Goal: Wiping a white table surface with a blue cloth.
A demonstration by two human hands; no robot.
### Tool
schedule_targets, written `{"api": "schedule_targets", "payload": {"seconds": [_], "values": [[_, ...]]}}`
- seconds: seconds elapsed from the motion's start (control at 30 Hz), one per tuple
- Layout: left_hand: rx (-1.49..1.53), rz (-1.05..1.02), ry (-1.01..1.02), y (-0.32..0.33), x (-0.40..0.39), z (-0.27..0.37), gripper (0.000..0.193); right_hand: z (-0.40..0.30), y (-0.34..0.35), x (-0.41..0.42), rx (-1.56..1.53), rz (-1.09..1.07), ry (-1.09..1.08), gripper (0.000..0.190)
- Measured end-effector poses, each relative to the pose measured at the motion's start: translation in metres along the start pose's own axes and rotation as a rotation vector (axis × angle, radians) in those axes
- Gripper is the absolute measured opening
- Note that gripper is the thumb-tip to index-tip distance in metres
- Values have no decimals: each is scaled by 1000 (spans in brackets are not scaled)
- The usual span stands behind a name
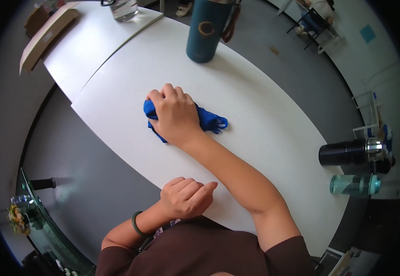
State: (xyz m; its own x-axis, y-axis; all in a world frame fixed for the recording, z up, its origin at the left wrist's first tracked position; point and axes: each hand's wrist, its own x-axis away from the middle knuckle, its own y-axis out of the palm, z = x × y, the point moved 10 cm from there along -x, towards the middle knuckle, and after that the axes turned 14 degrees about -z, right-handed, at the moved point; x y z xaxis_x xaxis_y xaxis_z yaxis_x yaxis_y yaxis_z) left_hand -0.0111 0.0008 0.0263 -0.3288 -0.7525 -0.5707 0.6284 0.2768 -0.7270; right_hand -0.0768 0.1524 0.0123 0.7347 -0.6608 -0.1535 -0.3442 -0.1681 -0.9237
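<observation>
My right hand [176, 115] is closed over a bunched blue cloth [211, 120] on the white table [255, 114]. The cloth's frayed end sticks out to the right of the hand, and a folded part shows at the left, by the thumb. My left hand [188, 197] is curled into a loose fist near my chest, at the table's near edge, with nothing seen in it. A green bangle circles the left wrist.
A teal bottle [208, 32] with a strap stands beyond the cloth. A glass jug [124, 9] is at the far left. A black tumbler [345, 152] and a clear green bottle [353, 184] stand at the right edge. Another person [319, 12] sits farther off.
</observation>
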Motion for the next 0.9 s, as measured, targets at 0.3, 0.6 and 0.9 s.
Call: {"api": "schedule_targets", "payload": {"seconds": [0.3, 0.6, 0.9], "values": [[-7, -50, 12, 6, -2, 4, 30, 36, -43, 138, -19, -19, -9, 47], [3, -2, 28, 6, 4, 2, 31, 212, -142, 345, 120, 362, 878, 24], [-55, -69, 17, 13, 0, 4, 29, 96, -100, 312, 87, 221, 601, 40]]}}
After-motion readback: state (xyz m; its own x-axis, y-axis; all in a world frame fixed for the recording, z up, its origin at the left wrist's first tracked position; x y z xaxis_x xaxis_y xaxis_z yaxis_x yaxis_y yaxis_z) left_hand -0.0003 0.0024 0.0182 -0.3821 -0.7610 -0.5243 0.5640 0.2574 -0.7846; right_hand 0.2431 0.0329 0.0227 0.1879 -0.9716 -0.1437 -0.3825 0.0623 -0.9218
